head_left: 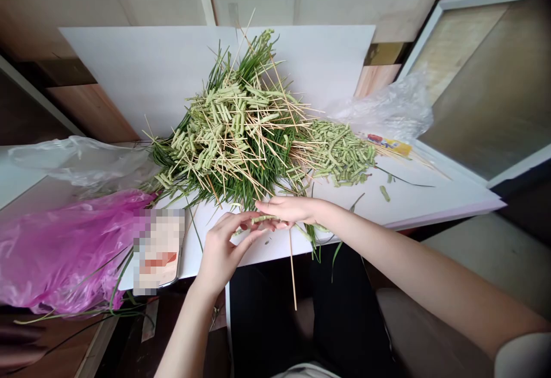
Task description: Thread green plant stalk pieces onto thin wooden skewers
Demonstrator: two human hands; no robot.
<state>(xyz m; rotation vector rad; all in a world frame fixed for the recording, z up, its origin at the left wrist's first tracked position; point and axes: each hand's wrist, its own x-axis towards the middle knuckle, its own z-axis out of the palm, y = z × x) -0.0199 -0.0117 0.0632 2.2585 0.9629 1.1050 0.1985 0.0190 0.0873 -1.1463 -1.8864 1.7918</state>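
My left hand (224,246) and my right hand (289,209) meet over the front edge of a white board (408,200). Both pinch a short green stem piece (263,219) held between them. A thin bamboo skewer (293,274) hangs down from my right hand's fingers towards my lap. Just beyond the hands lies a big heap of skewered green stems (232,131) with long green leaves under it. A smaller pile of loose cut stem pieces (340,151) lies to the right of the heap.
A pink plastic bag (64,246) and a clear bag (81,159) lie at the left. A phone (158,251) rests at the board's front left. A clear bag (387,111) with a skewer packet (387,143) sits at the right. A framed panel (486,79) leans far right.
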